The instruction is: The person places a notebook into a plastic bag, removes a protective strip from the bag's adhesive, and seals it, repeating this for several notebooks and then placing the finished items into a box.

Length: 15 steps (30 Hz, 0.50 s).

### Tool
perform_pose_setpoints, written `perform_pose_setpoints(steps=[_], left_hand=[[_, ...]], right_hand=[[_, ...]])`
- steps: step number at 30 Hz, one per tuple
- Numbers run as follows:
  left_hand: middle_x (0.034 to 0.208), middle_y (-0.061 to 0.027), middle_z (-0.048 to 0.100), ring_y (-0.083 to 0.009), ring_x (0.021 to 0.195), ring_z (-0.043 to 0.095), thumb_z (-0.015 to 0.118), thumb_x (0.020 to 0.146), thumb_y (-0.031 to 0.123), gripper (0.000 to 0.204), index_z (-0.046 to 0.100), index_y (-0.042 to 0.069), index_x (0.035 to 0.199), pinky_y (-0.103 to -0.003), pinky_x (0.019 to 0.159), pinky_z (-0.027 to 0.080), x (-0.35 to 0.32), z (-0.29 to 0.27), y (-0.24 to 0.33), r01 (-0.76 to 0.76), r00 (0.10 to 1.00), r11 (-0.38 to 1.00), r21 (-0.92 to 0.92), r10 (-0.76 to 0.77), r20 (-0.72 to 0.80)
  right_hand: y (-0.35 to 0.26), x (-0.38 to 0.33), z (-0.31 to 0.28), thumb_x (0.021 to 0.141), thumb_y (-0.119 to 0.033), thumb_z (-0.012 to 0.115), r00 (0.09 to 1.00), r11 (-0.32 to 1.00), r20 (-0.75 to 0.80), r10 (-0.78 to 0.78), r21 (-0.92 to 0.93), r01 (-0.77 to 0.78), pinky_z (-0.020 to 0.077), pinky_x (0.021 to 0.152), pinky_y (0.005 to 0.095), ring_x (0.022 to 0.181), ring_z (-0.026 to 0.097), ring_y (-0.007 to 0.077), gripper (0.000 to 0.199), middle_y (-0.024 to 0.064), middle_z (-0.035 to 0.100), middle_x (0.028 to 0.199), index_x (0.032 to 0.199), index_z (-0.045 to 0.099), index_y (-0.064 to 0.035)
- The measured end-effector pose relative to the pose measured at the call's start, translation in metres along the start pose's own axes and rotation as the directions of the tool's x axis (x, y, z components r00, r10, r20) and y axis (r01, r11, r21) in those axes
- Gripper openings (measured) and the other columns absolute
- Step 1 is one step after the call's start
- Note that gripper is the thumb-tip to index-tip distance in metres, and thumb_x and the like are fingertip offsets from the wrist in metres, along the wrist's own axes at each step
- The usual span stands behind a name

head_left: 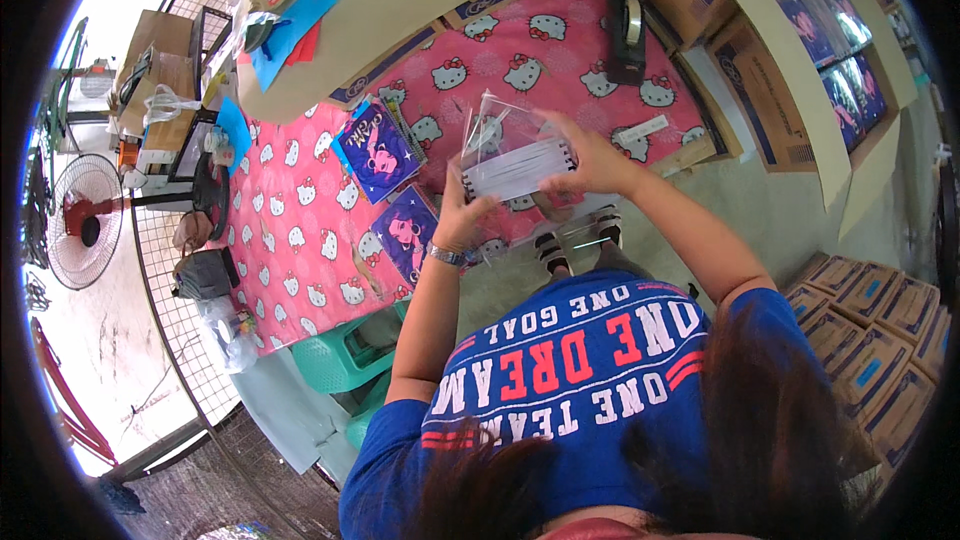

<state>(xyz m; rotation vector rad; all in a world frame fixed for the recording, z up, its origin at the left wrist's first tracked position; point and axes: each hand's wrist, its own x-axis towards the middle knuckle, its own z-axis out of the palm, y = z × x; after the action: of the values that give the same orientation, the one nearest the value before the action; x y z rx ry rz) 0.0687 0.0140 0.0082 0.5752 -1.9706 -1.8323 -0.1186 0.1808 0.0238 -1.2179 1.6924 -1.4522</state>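
Observation:
Between my two hands is a stack of spiral notebooks (pixel 516 169), its white page edges facing up and black coils showing at both ends. A clear plastic bag (pixel 487 118) surrounds the stack and sticks up past its far side. My left hand (pixel 462 214) closes on the left end, and my right hand (pixel 592 158) grips the right end with the thumb over the pages. Left of the stack, purple-covered notebooks (pixel 380 152) lie in a pile on the pink patterned table cover (pixel 300 210). Another purple notebook (pixel 407 232) lies nearer, beside my left wrist.
A black tape dispenser (pixel 627 40) stands at the table's far right. Beyond it, an open carton (pixel 765 100) and packed purple notebooks (pixel 848 90) are at the right. Brown boxes (pixel 865 340) are stacked lower right. A green stool (pixel 335 358) and a fan (pixel 86 222) are left.

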Motion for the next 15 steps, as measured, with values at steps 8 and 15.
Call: perform_pose_setpoints(steps=[8, 15], left_hand=[[0.107, -0.0122, 0.063, -0.0222, 0.109, 0.057, 0.049, 0.092, 0.008, 0.020, 0.060, -0.002, 0.105, -0.035, 0.093, 0.043, 0.015, -0.015, 0.057, -0.277, 0.961, 0.949, -0.149, 0.270, -0.065], [0.125, -0.0107, 0.056, -0.0200, 0.113, 0.054, 0.059, 0.088, 0.024, 0.048, 0.049, 0.000, 0.128, -0.035, 0.096, 0.043, 0.004, -0.026, -0.050, 0.315, 0.947, 0.757, -0.573, -0.295, 0.131]], right_hand=[[-0.057, 0.031, -0.064, 0.091, -0.022, 0.058, 0.998, 0.957, 0.001, -0.063, 0.284, 0.060, 0.0436, 0.092, 0.0311, 0.108, 0.056, 0.0138, 0.024, 0.0053, 0.062, 0.117, 0.107, 0.068, -0.0073], [0.041, 0.026, -0.035, 0.093, -0.018, 0.056, 0.853, 0.916, 0.503, 0.140, 0.261, -0.305, 0.0297, 0.107, 0.0327, 0.132, 0.036, 0.0171, 0.058, 0.0085, 0.040, 0.143, 0.144, 0.031, -0.0102]])
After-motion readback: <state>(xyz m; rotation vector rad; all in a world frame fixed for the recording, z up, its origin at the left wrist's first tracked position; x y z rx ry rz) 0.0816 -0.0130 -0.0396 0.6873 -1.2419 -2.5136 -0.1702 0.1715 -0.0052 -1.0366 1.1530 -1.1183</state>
